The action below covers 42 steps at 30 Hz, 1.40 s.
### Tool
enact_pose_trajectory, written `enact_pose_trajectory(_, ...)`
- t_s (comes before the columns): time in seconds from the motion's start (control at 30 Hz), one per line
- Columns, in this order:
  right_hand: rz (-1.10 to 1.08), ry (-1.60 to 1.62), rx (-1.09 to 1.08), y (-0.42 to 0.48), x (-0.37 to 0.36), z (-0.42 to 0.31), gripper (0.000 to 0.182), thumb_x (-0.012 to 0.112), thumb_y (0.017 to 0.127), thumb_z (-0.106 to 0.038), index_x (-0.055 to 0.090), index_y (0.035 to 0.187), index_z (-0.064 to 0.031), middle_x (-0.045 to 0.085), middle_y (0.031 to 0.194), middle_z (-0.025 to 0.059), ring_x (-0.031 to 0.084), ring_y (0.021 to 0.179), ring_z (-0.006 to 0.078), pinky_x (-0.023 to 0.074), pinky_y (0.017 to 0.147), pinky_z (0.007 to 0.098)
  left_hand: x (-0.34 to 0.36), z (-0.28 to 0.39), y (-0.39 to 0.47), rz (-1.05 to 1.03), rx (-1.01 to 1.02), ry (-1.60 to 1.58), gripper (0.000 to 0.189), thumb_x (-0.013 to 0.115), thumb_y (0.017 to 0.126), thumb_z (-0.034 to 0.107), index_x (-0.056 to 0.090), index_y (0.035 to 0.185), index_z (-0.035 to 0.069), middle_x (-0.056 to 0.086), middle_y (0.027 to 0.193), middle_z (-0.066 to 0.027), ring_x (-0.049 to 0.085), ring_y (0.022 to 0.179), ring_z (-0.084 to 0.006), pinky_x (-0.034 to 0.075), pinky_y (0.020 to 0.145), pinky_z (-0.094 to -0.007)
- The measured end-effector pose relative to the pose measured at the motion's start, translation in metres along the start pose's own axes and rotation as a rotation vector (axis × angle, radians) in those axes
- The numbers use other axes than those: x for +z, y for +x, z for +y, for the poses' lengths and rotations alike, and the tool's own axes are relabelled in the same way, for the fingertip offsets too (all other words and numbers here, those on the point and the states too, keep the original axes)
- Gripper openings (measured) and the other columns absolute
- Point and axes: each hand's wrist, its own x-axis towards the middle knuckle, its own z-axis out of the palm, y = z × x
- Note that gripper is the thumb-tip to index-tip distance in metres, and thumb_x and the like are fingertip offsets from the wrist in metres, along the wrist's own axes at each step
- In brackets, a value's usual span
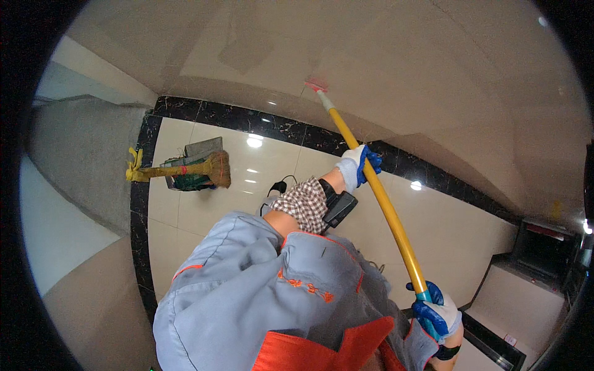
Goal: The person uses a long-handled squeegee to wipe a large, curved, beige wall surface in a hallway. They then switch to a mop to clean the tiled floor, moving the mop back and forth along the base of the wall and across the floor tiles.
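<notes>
A long yellow pole slants up from the lower right, with a pale neck and a blurred red head against the glossy tiled wall. I cannot tell whether that head is a brush or a scraper. My left hand, in a white and blue coated work glove, grips the pole around its upper middle. Near the pole's lower end, my right hand wraps a teal grip section in a matching glove. A checkered sleeve cover and a black strapped device sit on my left forearm.
A straw broom rests across a grey dustpan and a dark green bag on the left. Black marble-look edging borders the shiny tiled floor. A dark recessed opening and a ledge stand at right.
</notes>
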Motion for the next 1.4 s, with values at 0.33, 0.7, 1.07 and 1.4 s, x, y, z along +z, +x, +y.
enact_pose_trajectory(0.33,-0.005,-0.067,-0.076,0.004,0.007,-0.013,0.041,0.057,0.081,-0.004,0.049,0.121,0.0007,0.050,0.077,-0.0022,0.047,0.066,0.0059,0.0386,0.063,0.0195,0.001,0.007,-0.006,0.020,0.008,-0.056,0.020,0.047,0.091,0.026,0.049,0.083,0.008,0.054,0.073,-0.0097,0.056,0.068,-0.0260,0.054,0.069,-0.0438)
enact_pose_trajectory(0.7,0.008,0.041,-0.006,0.018,0.017,-0.012,0.040,0.057,0.082,-0.005,0.049,0.121,-0.0021,0.055,0.073,0.0013,0.050,0.056,0.0086,0.0418,0.051,0.0222,-0.018,0.005,0.009,-0.087,-0.051,0.091,0.019,0.048,0.090,0.026,0.050,0.082,0.009,0.055,0.075,-0.0094,0.057,0.069,-0.0257,0.054,0.071,-0.0435)
enact_pose_trajectory(1.07,-0.057,0.231,0.010,0.023,0.020,0.001,0.043,0.057,0.082,-0.005,0.047,0.123,-0.0031,0.054,0.069,0.0013,0.051,0.055,0.0095,0.0416,0.050,0.0217,-0.020,-0.010,0.021,0.018,-0.097,0.040,0.022,0.051,0.090,0.029,0.047,0.096,0.009,0.057,0.077,-0.0089,0.061,0.074,-0.0267,0.055,0.069,-0.0460)
enact_pose_trajectory(1.4,-0.017,-0.096,0.029,0.045,0.039,-0.011,0.035,0.056,0.085,-0.013,0.049,0.118,-0.0067,0.057,0.077,0.0033,0.055,0.060,0.0108,0.0450,0.054,0.0239,-0.055,-0.004,0.062,-0.068,-0.050,0.012,0.015,0.050,0.088,0.024,0.047,0.087,0.009,0.052,0.071,-0.0091,0.058,0.067,-0.0265,0.053,0.064,-0.0432)
